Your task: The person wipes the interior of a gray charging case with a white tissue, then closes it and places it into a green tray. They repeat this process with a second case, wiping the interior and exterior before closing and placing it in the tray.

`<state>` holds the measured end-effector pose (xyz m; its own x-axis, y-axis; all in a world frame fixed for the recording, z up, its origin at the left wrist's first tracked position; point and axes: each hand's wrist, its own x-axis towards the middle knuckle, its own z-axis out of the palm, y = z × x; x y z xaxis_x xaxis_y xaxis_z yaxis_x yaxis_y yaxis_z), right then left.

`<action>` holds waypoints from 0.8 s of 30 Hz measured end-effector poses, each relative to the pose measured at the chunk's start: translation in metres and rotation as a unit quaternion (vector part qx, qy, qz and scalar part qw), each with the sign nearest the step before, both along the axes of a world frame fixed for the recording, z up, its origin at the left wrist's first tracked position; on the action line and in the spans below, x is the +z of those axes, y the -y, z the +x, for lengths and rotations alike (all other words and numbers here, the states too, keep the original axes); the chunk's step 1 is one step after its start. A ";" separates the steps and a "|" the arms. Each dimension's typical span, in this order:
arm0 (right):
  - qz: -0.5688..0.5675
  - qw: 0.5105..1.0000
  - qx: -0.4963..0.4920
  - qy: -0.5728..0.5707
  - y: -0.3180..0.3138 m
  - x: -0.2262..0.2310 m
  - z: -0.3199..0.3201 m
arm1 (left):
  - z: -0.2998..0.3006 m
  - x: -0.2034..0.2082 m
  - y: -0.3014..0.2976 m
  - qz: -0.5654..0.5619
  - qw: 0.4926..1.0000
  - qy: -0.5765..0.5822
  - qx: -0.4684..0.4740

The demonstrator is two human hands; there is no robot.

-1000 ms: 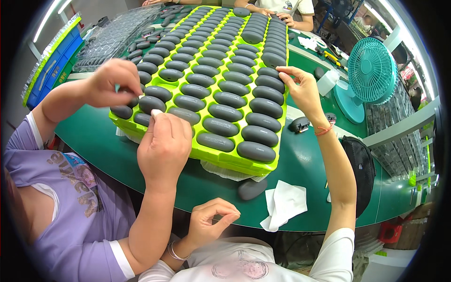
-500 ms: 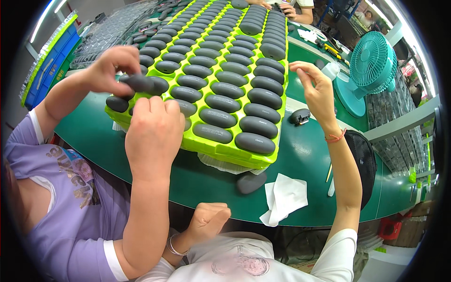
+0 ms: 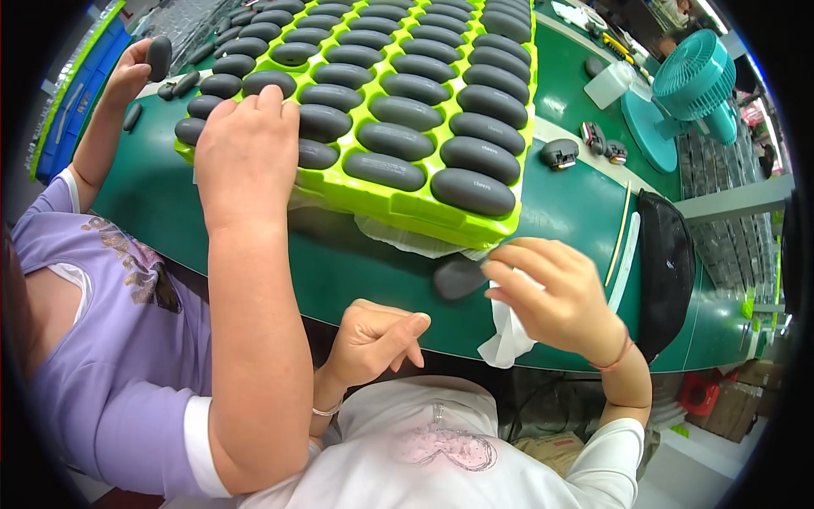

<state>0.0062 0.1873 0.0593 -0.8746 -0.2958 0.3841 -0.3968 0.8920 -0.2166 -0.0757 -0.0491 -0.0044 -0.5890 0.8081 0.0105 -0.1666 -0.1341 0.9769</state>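
My left hand (image 3: 373, 342) hovers low near the table's front edge, fingers loosely curled and nothing visible in them. Over the front of the table, my right hand (image 3: 555, 297) is palm down with its fingers bent but apart. Beneath its fingers lies a crumpled white tissue (image 3: 507, 335), partly covered by the hand. Just left of the fingertips rests a loose dark grey oval case (image 3: 458, 278). Beyond both hands is a lime-green tray (image 3: 407, 210) filled with rows of similar grey cases (image 3: 472, 192). My right thumb is hidden.
A co-worker in purple at the left has one hand (image 3: 250, 148) on the tray and lifts a grey case (image 3: 158, 59) in the other. At right are small black parts (image 3: 560, 153), a white bottle (image 3: 609, 85), a teal fan (image 3: 691, 76) and a black pouch (image 3: 666, 280).
My right hand has come from beside the tray down to the tissue. My left fist has loosened slightly. The co-worker's far hand has moved left, away from the tray. The view has shifted.
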 end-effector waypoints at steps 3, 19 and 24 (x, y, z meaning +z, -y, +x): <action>0.020 1.000 -0.010 -0.003 0.010 -0.019 0.005 | 0.003 0.004 0.001 -0.009 1.000 -0.009 0.015; -0.123 0.988 -0.050 0.085 0.029 -0.030 0.005 | 0.013 0.000 -0.001 -0.003 0.996 -0.049 0.070; -0.244 0.960 -0.040 0.135 0.024 -0.028 0.021 | 0.017 -0.001 -0.001 -0.020 0.995 -0.048 0.082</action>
<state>0.0273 0.1637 0.0317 -0.9741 -0.0663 0.2161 -0.2021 0.6838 -0.7012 -0.0583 -0.0478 -0.0049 -0.7114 0.7015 0.0427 -0.0512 -0.1124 0.9923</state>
